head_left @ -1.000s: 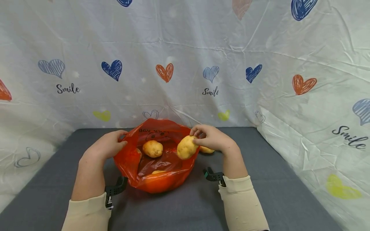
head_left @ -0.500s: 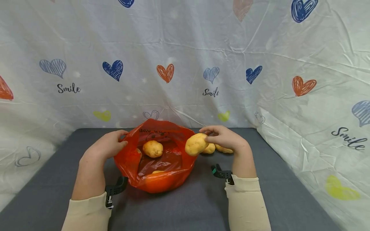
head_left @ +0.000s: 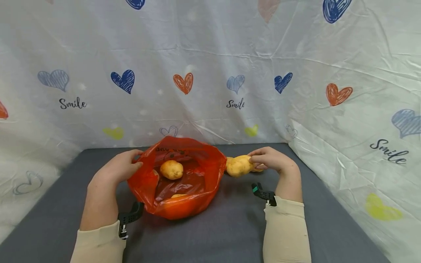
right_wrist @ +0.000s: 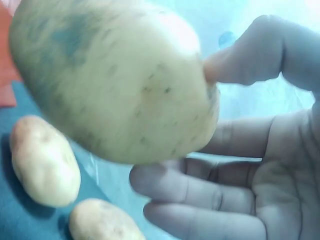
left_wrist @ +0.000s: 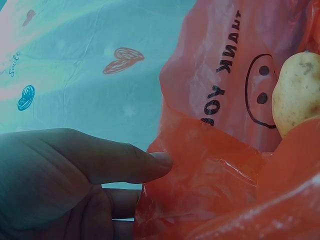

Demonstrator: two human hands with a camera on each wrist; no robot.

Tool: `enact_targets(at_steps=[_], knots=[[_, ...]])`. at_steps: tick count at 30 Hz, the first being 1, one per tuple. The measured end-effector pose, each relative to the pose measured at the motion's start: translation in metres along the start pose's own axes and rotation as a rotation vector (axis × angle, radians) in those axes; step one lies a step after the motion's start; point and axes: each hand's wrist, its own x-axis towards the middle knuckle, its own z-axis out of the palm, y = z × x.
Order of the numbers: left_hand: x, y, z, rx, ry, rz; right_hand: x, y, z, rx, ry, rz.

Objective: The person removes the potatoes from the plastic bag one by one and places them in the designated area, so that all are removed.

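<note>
My left hand (head_left: 115,168) pinches the left edge of a red plastic bag (head_left: 217,175), thumb on the outside in the left wrist view. The bag's mouth gapes open, with printed lettering on its far inner wall. Inside lies a potato (head_left: 171,170), and parts of others show at the left and front. To the right of the bag, my right hand (head_left: 274,160) holds a yellow potato (head_left: 239,166) between thumb and fingers. In the right wrist view this potato (right_wrist: 115,80) is large, above two more potatoes on the table.
Behind the held potato, two potatoes lie on the dark grey tabletop (head_left: 230,233); one potato (right_wrist: 45,161) is nearer the bag, the other potato (right_wrist: 105,222) farther from it. A white curtain (head_left: 204,47) with printed hearts hangs behind the table and along its right side.
My right hand has carried the potato rightward, from over the bag's right rim to beside the bag. The left hand stays on the bag's edge. The view has shifted slightly.
</note>
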Motion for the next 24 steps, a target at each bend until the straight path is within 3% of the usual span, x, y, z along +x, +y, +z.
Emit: enact_targets(at_steps=[11,17,24], knots=[[0.004,0.0,-0.001,0.007,0.001,0.015,0.023,0.033,0.022,0.092,-0.149,0.116],[0.004,0.0,0.003,0.006,-0.006,0.009,0.025,0.043,0.03,0.031,-0.145,0.159],[0.001,-0.001,0.003,-0.002,-0.001,0.0,0.02,0.035,0.029,-0.025,-0.164,0.242]])
